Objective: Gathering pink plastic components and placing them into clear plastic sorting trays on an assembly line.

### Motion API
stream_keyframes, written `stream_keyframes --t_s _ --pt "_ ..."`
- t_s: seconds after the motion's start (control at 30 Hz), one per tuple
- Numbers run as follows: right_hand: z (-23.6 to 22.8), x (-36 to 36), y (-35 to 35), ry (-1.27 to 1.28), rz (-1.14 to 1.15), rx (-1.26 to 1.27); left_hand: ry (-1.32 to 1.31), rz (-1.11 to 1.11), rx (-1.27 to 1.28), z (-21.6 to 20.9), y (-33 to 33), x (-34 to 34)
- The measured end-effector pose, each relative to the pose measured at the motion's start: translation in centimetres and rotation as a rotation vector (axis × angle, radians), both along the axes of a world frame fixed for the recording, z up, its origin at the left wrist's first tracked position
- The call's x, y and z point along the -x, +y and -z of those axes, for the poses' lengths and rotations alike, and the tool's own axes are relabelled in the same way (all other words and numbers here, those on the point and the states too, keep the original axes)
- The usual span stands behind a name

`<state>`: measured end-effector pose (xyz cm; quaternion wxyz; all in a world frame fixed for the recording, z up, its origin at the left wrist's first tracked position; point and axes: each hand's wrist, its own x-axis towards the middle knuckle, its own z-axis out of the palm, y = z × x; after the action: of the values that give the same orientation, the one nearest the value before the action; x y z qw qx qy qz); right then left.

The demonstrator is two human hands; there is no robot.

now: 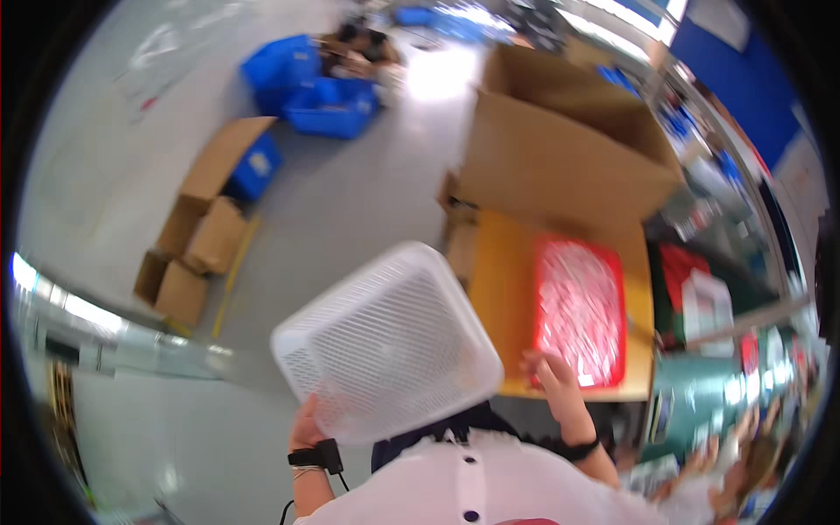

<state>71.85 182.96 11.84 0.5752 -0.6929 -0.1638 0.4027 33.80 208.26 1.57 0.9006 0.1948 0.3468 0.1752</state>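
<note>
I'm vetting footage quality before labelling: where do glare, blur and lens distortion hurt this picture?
In the head view, white glare washes out the floor near the top; in the same view, blur softens the right hand and red tray, though the white basket's openwork is partly readable; also there, fisheye bending grows toward the black border.

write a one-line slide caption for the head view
Left hand holding a white perforated basket, right hand near a red tray on a yellow table.
</note>
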Motion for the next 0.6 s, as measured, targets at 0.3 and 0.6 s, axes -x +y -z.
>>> stream_keyframes --t_s 0.3,0.6 --pt "2.8 -4.2 -4.3 -0.388 0.254 0.116 0.077 -0.026 -0.144 -0.3 1.8 -3.2" --pt "4.2 -6.2 -5.4 -0.874 0.081 0.798 0.096 -0.102 -0.183 -2.2 -0.8 -5.5"
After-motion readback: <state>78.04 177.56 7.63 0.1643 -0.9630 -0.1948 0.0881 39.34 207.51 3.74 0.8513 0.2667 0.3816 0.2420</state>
